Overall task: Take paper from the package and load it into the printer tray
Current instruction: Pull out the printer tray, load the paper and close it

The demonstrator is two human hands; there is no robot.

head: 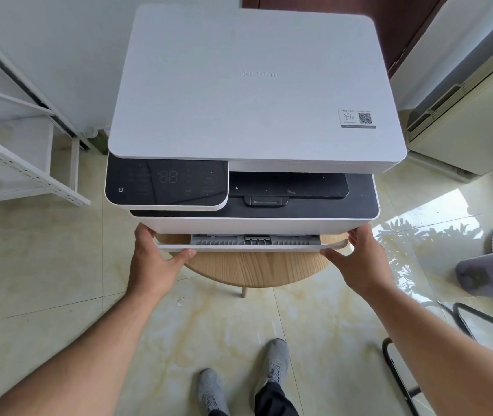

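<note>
A white printer (251, 85) with a black control panel (167, 181) sits on a round wooden stool (257, 268). Its paper tray (251, 246) at the bottom front is pulled out a little, and grey plastic guides show inside. My left hand (156, 259) grips the tray's left front corner, thumb under the front edge. My right hand (356, 256) holds the tray's right front corner in the same way. No paper and no paper package are in view.
A white metal shelf (19, 163) stands at the left and a cream air-conditioner unit (473, 115) at the right. A purple bin (491, 265) and a black chair frame (419, 355) sit at the lower right. My grey shoes (248, 379) stand on the tiled floor.
</note>
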